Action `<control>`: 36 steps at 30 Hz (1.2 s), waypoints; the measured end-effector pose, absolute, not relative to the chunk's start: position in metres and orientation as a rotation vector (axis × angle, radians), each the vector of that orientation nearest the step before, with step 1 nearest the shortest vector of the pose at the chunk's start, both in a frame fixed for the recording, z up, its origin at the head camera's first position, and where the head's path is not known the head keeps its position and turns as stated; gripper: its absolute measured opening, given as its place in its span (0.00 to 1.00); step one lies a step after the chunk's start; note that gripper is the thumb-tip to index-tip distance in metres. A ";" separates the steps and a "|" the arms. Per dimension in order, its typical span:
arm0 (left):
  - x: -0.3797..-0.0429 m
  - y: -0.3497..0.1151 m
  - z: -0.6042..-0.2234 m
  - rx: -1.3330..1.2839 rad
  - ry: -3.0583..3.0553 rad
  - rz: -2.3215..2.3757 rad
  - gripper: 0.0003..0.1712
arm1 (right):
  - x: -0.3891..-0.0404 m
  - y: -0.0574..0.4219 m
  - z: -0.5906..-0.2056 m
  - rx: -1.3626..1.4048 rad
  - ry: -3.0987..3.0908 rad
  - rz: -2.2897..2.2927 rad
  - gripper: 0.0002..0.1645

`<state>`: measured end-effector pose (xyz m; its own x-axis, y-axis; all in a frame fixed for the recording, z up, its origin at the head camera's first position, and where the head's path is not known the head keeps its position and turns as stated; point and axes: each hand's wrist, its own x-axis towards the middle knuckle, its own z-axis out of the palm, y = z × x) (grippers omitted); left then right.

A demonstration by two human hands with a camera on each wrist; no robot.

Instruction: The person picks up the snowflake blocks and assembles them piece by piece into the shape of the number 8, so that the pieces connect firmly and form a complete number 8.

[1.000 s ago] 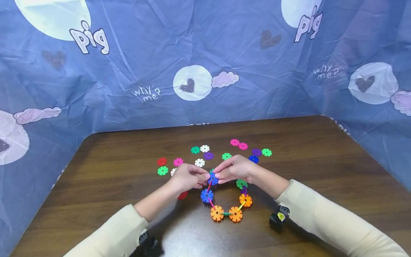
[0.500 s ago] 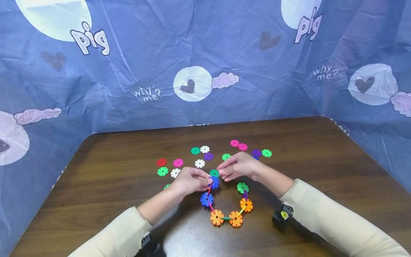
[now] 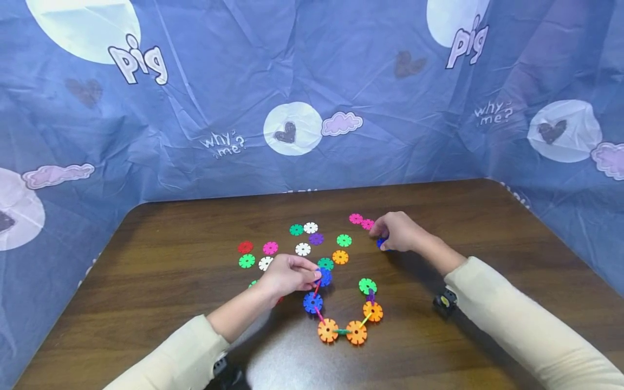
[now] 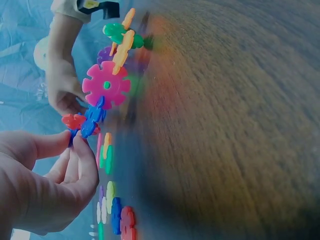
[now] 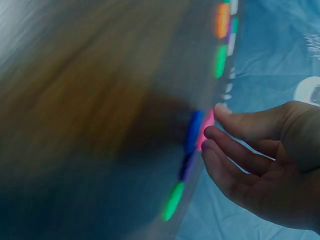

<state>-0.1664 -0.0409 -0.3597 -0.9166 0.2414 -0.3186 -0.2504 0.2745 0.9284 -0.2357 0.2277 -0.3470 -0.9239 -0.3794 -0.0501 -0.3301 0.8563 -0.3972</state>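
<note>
My left hand (image 3: 288,275) pinches the edge of a blue notched disc (image 3: 325,277) between thumb and fingertips. That disc ends a curved chain of interlocking plastic discs, which runs through a second blue disc (image 3: 312,303), orange discs (image 3: 327,330) and a green disc (image 3: 368,286) at its other end. In the left wrist view, a pink disc (image 4: 106,85) of the chain faces the camera. My right hand (image 3: 401,232) is over a loose blue disc (image 3: 381,244), partly hidden by the fingers. The right wrist view shows thumb and fingers apart, close to the blue disc (image 5: 193,131).
Loose discs lie scattered beyond the chain: pink (image 3: 356,218), white (image 3: 303,249), purple (image 3: 316,239), orange (image 3: 340,257), green (image 3: 344,240) and red (image 3: 245,247). A blue printed cloth (image 3: 292,173) hangs behind the brown table (image 3: 195,233).
My right hand has let go of the held blue disc and moved right and away, over the loose discs. My left hand keeps its pinch; the chain has shifted slightly toward me.
</note>
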 end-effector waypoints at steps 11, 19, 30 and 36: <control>-0.167 -0.041 -0.364 -0.019 2.116 1.692 0.10 | -0.237 0.235 -0.354 -0.704 2.936 -0.432 0.11; -0.167 -0.043 -0.367 -0.029 2.076 1.701 0.11 | -0.234 0.233 -0.351 -0.644 2.894 -0.413 0.08; -0.165 -0.043 -0.368 -0.058 2.060 1.692 0.11 | -0.217 0.214 -0.349 -0.567 2.842 -0.871 0.07; -0.166 -0.044 -0.368 -0.041 2.052 1.709 0.11 | -0.199 0.185 -0.346 -0.694 2.654 -1.135 0.06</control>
